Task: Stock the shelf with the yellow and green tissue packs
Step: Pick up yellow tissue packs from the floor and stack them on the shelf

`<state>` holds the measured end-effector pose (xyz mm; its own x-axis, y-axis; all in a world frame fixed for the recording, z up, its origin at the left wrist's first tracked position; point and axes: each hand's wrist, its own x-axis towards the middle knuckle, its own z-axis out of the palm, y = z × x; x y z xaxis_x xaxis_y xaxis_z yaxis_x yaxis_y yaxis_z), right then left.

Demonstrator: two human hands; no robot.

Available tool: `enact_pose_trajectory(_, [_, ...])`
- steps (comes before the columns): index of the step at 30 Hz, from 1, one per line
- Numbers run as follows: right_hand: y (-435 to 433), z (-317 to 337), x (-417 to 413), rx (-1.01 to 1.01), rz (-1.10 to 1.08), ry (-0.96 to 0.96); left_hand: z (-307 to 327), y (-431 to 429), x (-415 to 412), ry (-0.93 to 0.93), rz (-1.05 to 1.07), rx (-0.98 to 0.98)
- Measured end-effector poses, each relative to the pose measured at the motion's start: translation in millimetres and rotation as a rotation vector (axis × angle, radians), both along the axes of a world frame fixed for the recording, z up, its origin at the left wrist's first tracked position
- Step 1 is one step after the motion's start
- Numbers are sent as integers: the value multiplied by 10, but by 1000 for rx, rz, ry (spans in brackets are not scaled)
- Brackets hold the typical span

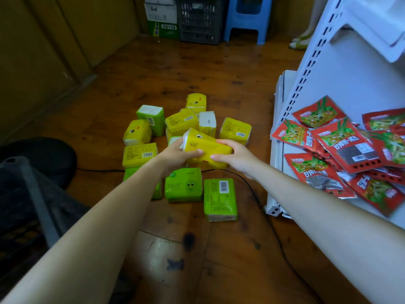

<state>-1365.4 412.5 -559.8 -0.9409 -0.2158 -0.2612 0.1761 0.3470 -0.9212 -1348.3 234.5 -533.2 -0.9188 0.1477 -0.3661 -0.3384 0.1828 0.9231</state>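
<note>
Head view, left to right. At the left edge of the wooden floor (219, 69) sits a dark crate (24, 194), with a black round object (46, 154) behind it; what that object is I cannot tell. A black cable (98, 170) runs from there across the boards toward the middle of the floor, where a loose heap of tissue packs lies.

On the heap's left side are an upright green pack (151, 116) showing its white end, a chick-face yellow pack (137, 132), and a flat yellow pack (140, 154) with its barcode up.

The left hand (175, 155) grips the left end of the held yellow pack (208, 148), thumb across its near face. This pack is lifted above the heap and tilted, with its white end up and to the left. The right hand (234, 156) grasps its right end, fingers curled over the top.

Just nearer than the hands lie a smiling green pack (183, 185) and, just beside it on the right, a barcode green pack (220, 199). A further yellow pack (235, 130) lies at the heap's right side.

At the far edge of the floor stand cardboard boxes (161, 13), a black slatted crate (200, 20) and a blue stool (247, 18).

Along the right edge stands the white shelf (350, 84). Red snack packets (341, 148) are strewn on its lower board, overlapping one another.
</note>
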Motion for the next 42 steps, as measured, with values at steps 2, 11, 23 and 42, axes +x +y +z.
enact_pose_trajectory(2, [0,-7,10,12,12,-4,-13,5,-16,11,19,-13])
enact_pose_trajectory(11, [-43,84,-2,-128,-41,-78,-78,-54,-64,7,139,10])
enact_pose_trajectory(23, [27,110,-10,-126,-43,-104,-89,-115,-96,-130,122,87])
enact_pose_trajectory(42, [104,167,14,-202,7,-236,-114,-83,-26,-183,91,-71])
